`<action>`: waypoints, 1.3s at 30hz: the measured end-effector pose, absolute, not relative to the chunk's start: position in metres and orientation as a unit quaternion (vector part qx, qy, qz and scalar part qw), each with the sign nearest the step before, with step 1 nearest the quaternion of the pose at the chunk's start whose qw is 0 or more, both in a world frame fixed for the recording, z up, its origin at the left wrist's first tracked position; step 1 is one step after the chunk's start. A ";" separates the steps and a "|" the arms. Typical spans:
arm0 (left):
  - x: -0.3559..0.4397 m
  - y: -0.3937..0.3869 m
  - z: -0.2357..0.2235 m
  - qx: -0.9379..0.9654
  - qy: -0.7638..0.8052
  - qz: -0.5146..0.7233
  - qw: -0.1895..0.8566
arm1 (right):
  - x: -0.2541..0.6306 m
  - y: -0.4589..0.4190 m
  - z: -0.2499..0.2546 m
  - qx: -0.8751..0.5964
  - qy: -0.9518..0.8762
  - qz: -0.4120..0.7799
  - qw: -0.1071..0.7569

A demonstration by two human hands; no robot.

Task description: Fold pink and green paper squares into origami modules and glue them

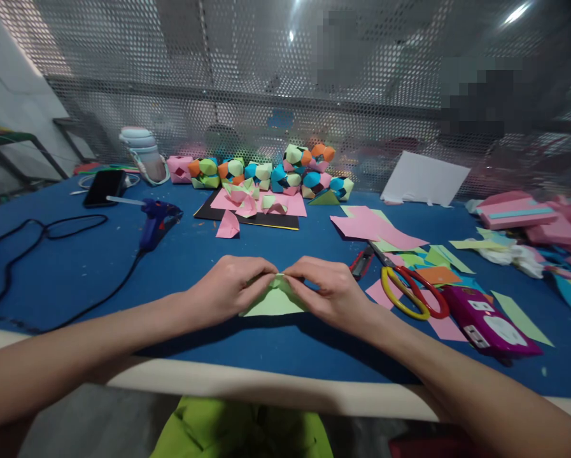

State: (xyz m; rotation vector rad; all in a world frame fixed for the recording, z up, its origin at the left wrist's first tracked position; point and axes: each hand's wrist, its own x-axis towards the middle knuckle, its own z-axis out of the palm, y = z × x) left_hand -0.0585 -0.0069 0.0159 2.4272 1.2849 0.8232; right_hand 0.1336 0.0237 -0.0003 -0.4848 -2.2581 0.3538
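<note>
Between my two hands is a light green sheet of paper (pixel 275 301), its upper edge pinched near the middle and its lower edge toward me. My left hand (pixel 228 285) closes thumb against fingers on the left part of that edge. Just beside it, my right hand (pixel 327 291) pinches the same edge from the right. The fingertips almost meet. Beyond them lies a small folded pink paper piece (pixel 228 225), and behind that several folded pink and green pieces (pixel 242 194) rest on a black board (pixel 270 219).
A blue glue gun (pixel 154 222) with its cord lies at left, near a phone (pixel 104 188) and a bottle (pixel 144 154). Paper balls (pixel 285 178) line the back. At right are scissors (pixel 412 292), a cutter (pixel 361 262), a purple packet (pixel 490 323) and paper scraps (pixel 438 275).
</note>
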 end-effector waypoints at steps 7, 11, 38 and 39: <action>-0.058 -0.008 0.015 0.830 0.440 0.310 0.149 | 0.133 0.025 0.000 -0.180 -0.896 0.139 0.382; -0.058 -0.009 0.013 0.827 0.445 0.308 0.154 | 0.132 0.025 -0.001 -0.187 -0.899 0.146 0.368; -0.056 0.001 -0.001 0.791 0.509 0.233 0.247 | 0.134 0.029 -0.012 -0.155 -0.933 -0.008 0.326; -0.056 0.001 0.000 0.792 0.509 0.230 0.247 | 0.134 0.029 -0.012 -0.155 -0.933 -0.007 0.325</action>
